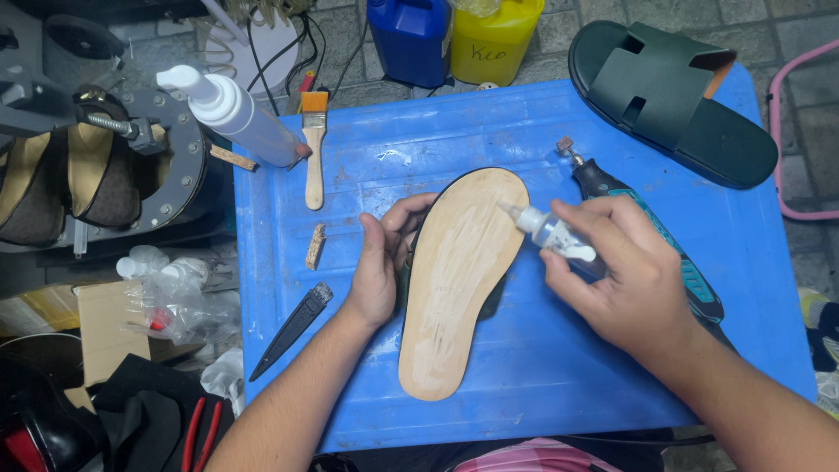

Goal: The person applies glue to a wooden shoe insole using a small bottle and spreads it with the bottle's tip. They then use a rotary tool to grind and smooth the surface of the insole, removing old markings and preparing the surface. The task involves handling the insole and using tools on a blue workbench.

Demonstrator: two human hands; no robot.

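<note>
Left hand (pixel 377 271) fingers curled around left edge of tan insole (pixel 461 275), fingertips hidden beneath. Right hand (pixel 625 280) fingers clenched on small glue bottle (pixel 555 234), nozzle touching insole's upper right. Insole flat mid-bench (pixel 542 376). Rotary tool (pixel 612 188) partly covered by right hand. Green sandal (pixel 673 96) far corner.

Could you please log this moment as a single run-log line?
left hand: steadies sole | right hand: holds small bottle, nozzle at sole | table: brush, rotary tool, sandal
</note>
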